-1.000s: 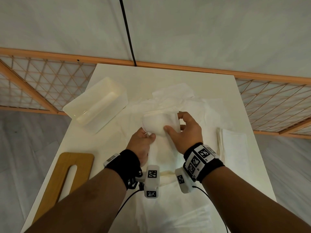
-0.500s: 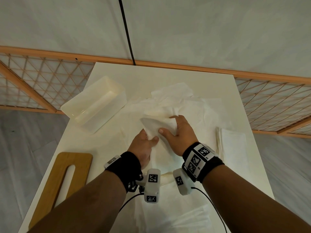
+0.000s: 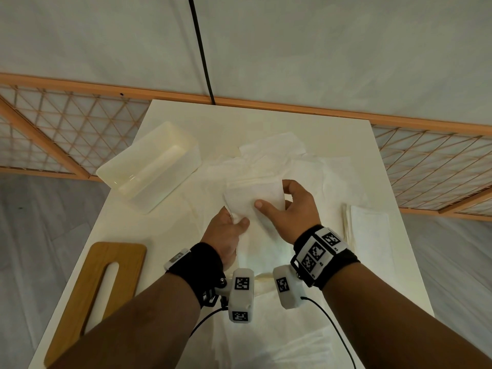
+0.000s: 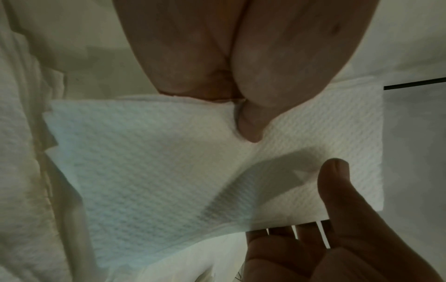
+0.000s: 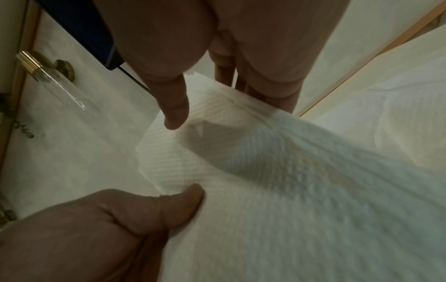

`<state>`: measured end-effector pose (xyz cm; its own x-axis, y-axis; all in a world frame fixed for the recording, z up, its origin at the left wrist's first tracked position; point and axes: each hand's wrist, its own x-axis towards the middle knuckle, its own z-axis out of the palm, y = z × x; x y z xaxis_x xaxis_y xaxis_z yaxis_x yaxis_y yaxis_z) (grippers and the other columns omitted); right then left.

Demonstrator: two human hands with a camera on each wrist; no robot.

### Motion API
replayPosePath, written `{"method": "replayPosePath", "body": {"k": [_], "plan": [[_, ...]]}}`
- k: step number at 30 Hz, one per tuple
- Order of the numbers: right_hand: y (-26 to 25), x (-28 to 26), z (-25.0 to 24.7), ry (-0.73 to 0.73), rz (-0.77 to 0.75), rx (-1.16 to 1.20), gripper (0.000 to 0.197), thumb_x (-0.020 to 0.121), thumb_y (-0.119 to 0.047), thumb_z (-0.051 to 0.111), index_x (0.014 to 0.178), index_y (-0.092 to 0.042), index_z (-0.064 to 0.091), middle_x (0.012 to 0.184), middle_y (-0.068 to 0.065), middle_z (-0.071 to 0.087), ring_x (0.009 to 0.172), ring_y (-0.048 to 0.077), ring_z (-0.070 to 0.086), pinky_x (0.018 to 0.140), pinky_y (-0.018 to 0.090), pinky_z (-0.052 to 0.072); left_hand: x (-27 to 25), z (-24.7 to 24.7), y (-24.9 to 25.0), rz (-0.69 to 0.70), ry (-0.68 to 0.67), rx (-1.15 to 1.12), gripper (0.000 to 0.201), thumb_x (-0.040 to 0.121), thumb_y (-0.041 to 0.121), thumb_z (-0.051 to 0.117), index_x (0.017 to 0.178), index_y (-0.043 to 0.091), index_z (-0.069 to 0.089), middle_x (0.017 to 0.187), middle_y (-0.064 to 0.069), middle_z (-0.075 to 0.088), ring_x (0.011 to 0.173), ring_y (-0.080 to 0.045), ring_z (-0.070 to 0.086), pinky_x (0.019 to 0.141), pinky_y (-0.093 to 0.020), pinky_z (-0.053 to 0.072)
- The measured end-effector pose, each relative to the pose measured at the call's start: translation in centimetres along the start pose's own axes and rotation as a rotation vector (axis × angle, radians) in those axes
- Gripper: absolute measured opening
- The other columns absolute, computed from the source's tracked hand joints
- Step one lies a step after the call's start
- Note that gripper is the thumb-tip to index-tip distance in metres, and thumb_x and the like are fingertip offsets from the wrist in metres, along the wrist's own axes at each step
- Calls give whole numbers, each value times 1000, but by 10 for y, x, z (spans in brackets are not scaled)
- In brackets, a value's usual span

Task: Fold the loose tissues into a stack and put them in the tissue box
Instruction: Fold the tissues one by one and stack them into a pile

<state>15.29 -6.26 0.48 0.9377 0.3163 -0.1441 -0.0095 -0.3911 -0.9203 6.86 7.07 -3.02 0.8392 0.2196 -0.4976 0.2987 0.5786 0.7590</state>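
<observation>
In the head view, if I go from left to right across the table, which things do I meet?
Wooden board → tissue box → left hand → tissue held in both hands → right hand → folded stack.

A home room: lattice screen (image 3: 66, 145), brass door handle (image 5: 46, 66).

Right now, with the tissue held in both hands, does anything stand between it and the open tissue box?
Nothing visible does. The left hand and right hand pinch the tissue above the loose pile; the tissue box sits open to the far left, with only bare table and flat tissue edges between.
</observation>
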Motion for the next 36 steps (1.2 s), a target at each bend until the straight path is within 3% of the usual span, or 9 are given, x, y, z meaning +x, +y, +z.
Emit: {"method": "replayPosePath", "body": {"k": [4,7,12,15,18,23,27,31,36], "plan": [[5,0,5,-70,1,-62,26,82,-33,84,103,-30,68,109,-1,73,98,17,71,89,44,60,-1,-1,1,-17,3,-15,35,101,-5,51,129,14,59,120,-13,73,112,-31,70,90,-43,57],[10,-4,10,-92,5,-99,41,81,-40,78,117,-22,69,114,1,71,103,20,69,92,44,58,0,-3,0,-37,8,-54,37,100,-5,52,133,13,58,123,-15,72,113,-34,70,91,-47,57],[10,-6,6,-74,53,-72,26,85,-30,80,106,-17,72,98,-1,75,89,17,72,82,44,61,-2,-4,-3,-58,2,-70,38,99,-2,55,135,10,57,123,-14,72,113,-34,69,91,-47,57],[8,-4,4,-62,84,-58,28,84,-28,82,107,-14,73,95,-1,76,86,15,73,81,41,62,-2,-4,-3,-56,-7,-61,38,98,-1,58,134,10,57,122,-13,72,111,-32,71,87,-44,58],[6,-1,3,-26,102,-21,27,80,-29,86,98,-16,72,90,-2,76,81,15,74,76,40,63,-1,-3,-4,-44,-3,-49,37,99,-3,55,133,11,58,121,-13,73,111,-33,71,89,-46,58],[1,-2,3,64,58,83,50,75,-28,90,110,-24,55,106,-9,67,92,4,68,75,23,57,1,-5,-4,-6,4,-22,42,100,-9,48,133,15,59,124,-10,72,115,-32,69,94,-48,56],[2,-1,6,54,58,138,52,74,-31,91,111,-33,56,111,-3,68,100,17,71,84,36,61,1,-8,-4,8,-1,-26,44,100,-11,47,133,16,58,124,-10,72,116,-30,69,96,-47,55],[-2,-4,4,1,19,171,42,75,-14,90,105,-24,62,102,-5,70,84,2,72,73,29,62,2,-10,-3,18,-12,-26,45,99,-12,47,134,13,58,124,-11,72,115,-30,69,93,-44,55],[-1,-7,5,-85,43,126,28,73,-14,92,94,-17,74,88,0,78,81,19,76,74,40,63,3,-11,-2,53,8,-19,43,98,-13,47,133,10,60,124,-13,72,117,-32,68,96,-45,54]]}}
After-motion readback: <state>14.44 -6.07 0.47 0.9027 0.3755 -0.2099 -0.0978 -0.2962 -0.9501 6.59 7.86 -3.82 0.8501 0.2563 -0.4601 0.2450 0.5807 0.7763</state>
